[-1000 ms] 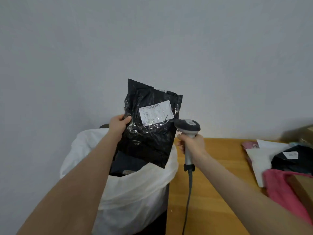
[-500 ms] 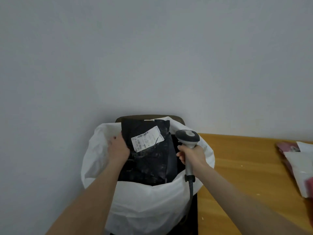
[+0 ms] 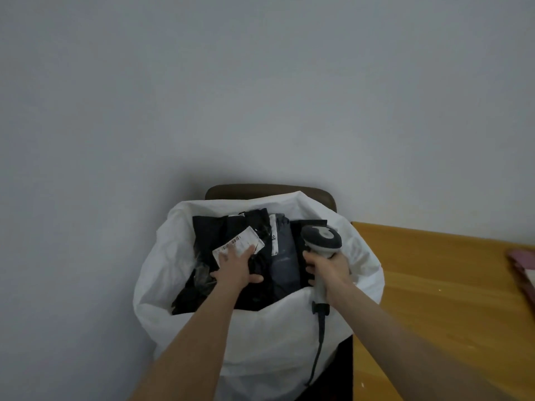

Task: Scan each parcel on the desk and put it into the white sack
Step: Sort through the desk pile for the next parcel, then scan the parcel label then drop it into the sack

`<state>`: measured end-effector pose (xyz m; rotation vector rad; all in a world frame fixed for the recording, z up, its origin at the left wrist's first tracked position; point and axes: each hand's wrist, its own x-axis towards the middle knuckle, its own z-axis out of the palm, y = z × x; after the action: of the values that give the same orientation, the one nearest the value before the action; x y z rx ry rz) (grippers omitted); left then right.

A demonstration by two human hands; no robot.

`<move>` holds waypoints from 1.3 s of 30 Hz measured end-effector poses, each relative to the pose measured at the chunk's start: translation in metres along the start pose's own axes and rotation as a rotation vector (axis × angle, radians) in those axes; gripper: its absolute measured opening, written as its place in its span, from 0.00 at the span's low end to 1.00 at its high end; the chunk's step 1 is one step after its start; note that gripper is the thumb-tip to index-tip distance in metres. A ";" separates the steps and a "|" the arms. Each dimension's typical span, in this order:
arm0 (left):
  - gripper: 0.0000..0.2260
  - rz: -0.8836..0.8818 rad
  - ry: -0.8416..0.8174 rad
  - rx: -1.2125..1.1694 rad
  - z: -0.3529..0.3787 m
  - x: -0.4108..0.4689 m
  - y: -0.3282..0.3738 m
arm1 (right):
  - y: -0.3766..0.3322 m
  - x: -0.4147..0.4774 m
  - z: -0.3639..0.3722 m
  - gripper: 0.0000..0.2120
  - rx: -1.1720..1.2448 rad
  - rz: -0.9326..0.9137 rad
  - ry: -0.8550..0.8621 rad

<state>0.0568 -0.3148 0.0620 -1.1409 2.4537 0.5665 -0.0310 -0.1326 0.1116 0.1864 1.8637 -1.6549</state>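
Observation:
The white sack [image 3: 260, 337] stands open left of the desk, with several dark parcels inside. A black plastic parcel [image 3: 214, 235] with a white barcode label lies on top in the sack. My left hand [image 3: 236, 266] lies flat on it, fingers spread and pressing down over the label's lower edge. My right hand [image 3: 328, 269] grips the handle of a grey handheld scanner [image 3: 320, 237] over the sack's right rim; its cable hangs down the sack's front. A grey-blue parcel [image 3: 285, 256] lies beside the black one.
The wooden desk [image 3: 440, 299] runs along the right. A pink parcel [image 3: 524, 267] shows at its far right edge. A brown chair back [image 3: 269, 191] rises behind the sack, against the grey wall.
The black parcel went from held upright above the sack down into it. My left hand changed from gripping its edge to pressing flat on top. The view swung left, away from the desk's parcels.

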 end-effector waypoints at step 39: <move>0.24 0.803 -0.129 0.166 0.249 -0.285 0.543 | 0.083 -0.128 -0.602 0.09 0.577 0.112 0.741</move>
<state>-0.1555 0.3113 0.0984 -0.0086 2.7133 0.6005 -0.1040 0.4841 0.1171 1.2638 1.7250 -2.1830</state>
